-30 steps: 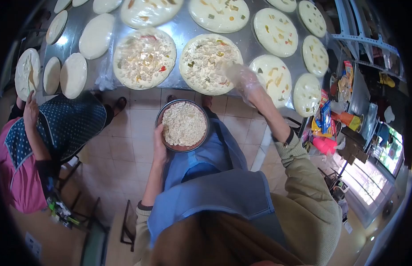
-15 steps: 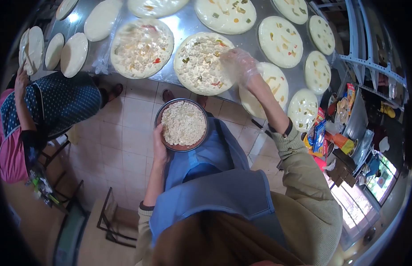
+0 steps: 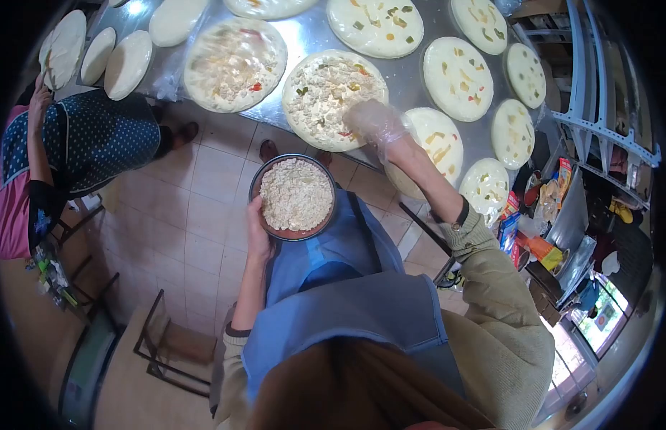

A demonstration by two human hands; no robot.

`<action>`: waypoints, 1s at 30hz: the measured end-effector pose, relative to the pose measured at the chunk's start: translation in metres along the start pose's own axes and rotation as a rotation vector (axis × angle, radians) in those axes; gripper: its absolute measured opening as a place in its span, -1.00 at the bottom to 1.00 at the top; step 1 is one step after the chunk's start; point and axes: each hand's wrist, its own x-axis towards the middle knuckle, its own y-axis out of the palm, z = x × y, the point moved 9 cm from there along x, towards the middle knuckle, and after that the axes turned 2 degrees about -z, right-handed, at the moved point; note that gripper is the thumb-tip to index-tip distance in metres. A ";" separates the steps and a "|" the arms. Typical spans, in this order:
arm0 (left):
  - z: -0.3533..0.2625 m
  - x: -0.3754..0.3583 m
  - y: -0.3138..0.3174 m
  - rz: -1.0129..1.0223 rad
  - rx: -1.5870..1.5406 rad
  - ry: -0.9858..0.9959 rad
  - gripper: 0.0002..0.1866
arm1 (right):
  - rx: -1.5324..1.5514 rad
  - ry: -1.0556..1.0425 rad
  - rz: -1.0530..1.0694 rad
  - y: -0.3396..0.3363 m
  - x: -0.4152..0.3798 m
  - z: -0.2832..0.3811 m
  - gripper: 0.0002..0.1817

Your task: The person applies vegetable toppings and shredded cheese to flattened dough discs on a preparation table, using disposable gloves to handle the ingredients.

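Note:
My left hand [image 3: 257,228] grips the rim and side of a round bowl [image 3: 254,188] filled with pale crumbly topping [image 3: 297,195]. My right hand [image 3: 379,125], in a clear plastic glove, is over the lower right part of a dough round [image 3: 304,118] spread with crumbs and pepper pieces. Its fingers are blurred by motion. Left of that round lies another topped dough round [image 3: 235,64]. To the right of my hand, a round with only pepper strips [image 3: 435,147] is partly hidden by my forearm.
More dough rounds [image 3: 458,79] lie on the metal table [image 3: 276,115]. A co-worker in a dotted apron [image 3: 107,143] stands at the left, a hand on a dough round [image 3: 64,50]. A metal-framed chair [image 3: 175,344] is lower left. Colourful packets [image 3: 508,229] and a blue rack [image 3: 598,122] are right.
My right hand has moved down and slightly left over the topped round. The bowl stays in my left hand. The view has shifted slightly, and the co-worker's dough round appears higher.

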 end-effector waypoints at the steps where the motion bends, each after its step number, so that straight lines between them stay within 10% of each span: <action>1: -0.001 -0.002 0.002 -0.004 -0.005 0.002 -0.46 | 0.023 -0.016 -0.036 -0.005 -0.004 0.000 -0.75; 6: -0.003 -0.007 0.011 -0.042 0.016 0.038 -0.45 | 0.327 0.259 -0.040 -0.028 -0.022 0.011 -0.77; 10: 0.005 0.003 0.018 0.034 0.044 0.047 -0.51 | 0.384 -0.094 -0.107 -0.015 -0.035 0.102 -0.75; 12: 0.005 0.006 0.027 0.066 0.113 0.105 -0.53 | 0.194 0.067 0.561 0.027 -0.027 0.141 -0.66; 16: 0.008 0.012 0.035 0.097 0.206 0.192 -0.54 | 0.114 -0.107 0.133 0.016 -0.042 0.154 -0.79; 30: 0.001 0.006 0.080 0.185 0.288 0.255 -0.52 | 0.327 0.057 0.059 -0.003 -0.057 0.104 -0.77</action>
